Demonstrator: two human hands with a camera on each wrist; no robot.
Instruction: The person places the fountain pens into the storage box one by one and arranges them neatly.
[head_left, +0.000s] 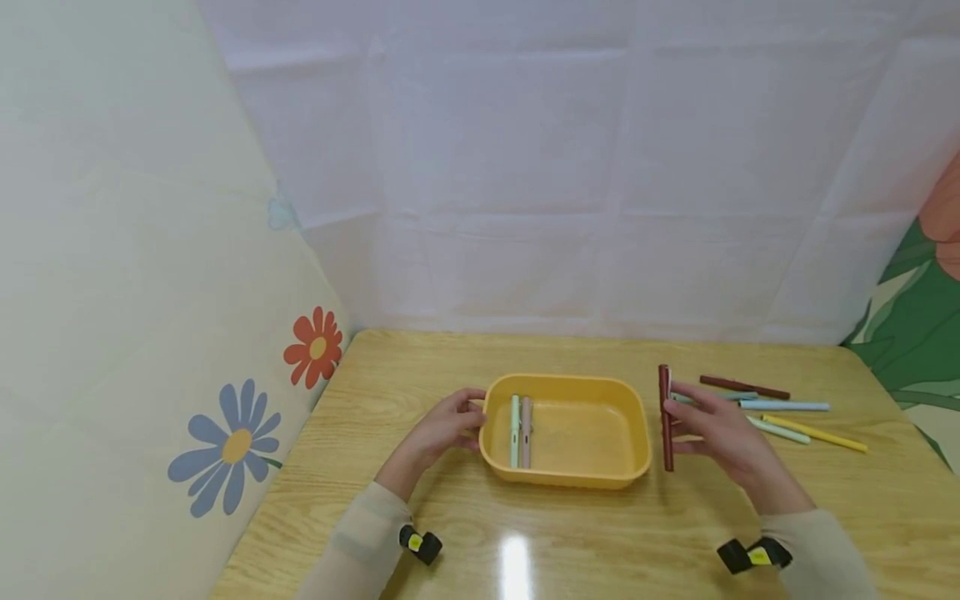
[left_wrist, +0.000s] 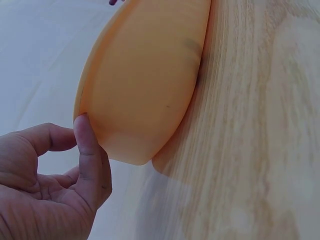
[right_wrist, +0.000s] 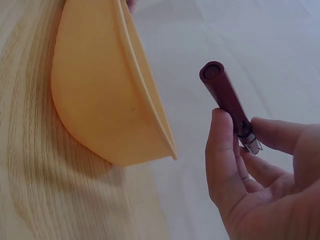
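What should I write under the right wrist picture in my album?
A right hand holds a dark red pen beside a yellow tub.

The tray [head_left: 585, 433] looks smooth plastic; the red pen [right_wrist: 226, 95], plastic with metallic clip [right_wrist: 253, 145]. The wood-grained table [head_left: 585, 542] gleams at six o'clock; cloth [head_left: 570, 167] at twelve looks creased, matt.

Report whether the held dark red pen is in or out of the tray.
Out: the right hand pinches the dark red pen beside the yellow tray, clear of it.
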